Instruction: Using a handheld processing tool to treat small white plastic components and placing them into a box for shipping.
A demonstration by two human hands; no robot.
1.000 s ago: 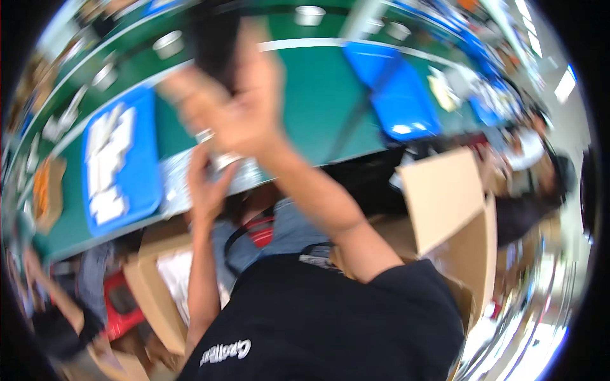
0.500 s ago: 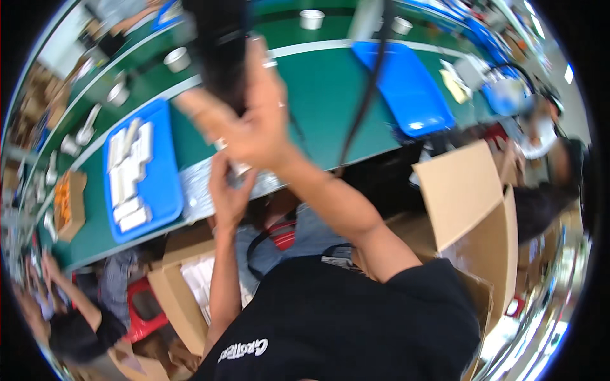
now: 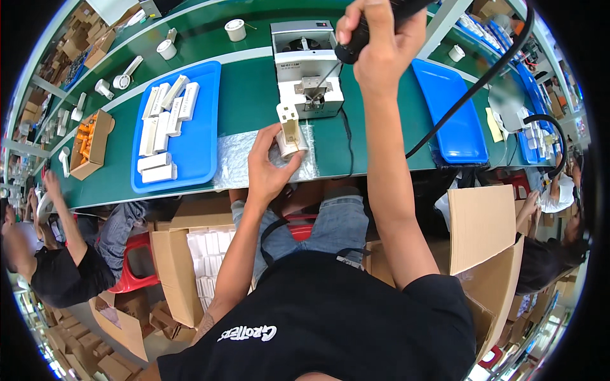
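Observation:
My right hand (image 3: 389, 54) is closed around a black electric screwdriver (image 3: 356, 49), tilted so its thin bit slants down and left. The bit's tip is at the front of a grey-and-white screw feeder (image 3: 307, 66); whether it carries a screw is too small to tell. My left hand (image 3: 270, 170) grips a white plastic housing (image 3: 291, 136) with a round base and an open upright part, thumb and fingers on either side. The housing is held over clear bubble wrap (image 3: 238, 159) at the table's near edge, just in front of the feeder.
Left of the feeder, a blue tray (image 3: 194, 166) holds several white pieces. Another blue tray (image 3: 454, 114) lies to the right, near the screwdriver's black cable (image 3: 454, 114). Beyond are white round parts (image 3: 235, 30). An orange-filled carton (image 3: 92, 145) stands left; open cartons (image 3: 483, 222) flank my legs.
My right hand and the screwdriver have swung right, so the bit now reaches the feeder. The white housing in my left hand has come into clear sight. The whole view has shifted.

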